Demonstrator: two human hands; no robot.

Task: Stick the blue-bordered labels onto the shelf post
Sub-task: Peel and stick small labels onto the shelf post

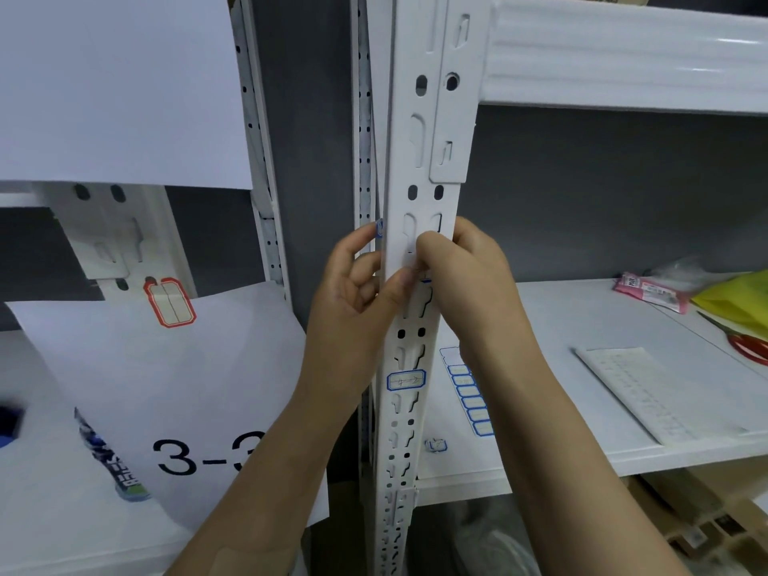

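A white perforated shelf post [430,168] runs down the middle of the view. My left hand [353,293] wraps the post's left edge, thumb on its front, and a blue-bordered label [379,227] sticks out at its fingertips. My right hand [465,276] pinches at the post's front beside that thumb, over a blue edge [426,280] of a label mostly hidden by the fingers. Lower on the post, another blue-bordered label [406,381] is stuck flat. A sheet of blue-bordered labels [467,394] lies on the shelf behind the post.
A crumpled blue label [435,445] lies on the right shelf [582,326], with a white backing sheet [636,392], red scissors [752,347] and pink and yellow packets. At left, a red-bordered label [169,301] is on another post, above a paper sheet marked 3-3.
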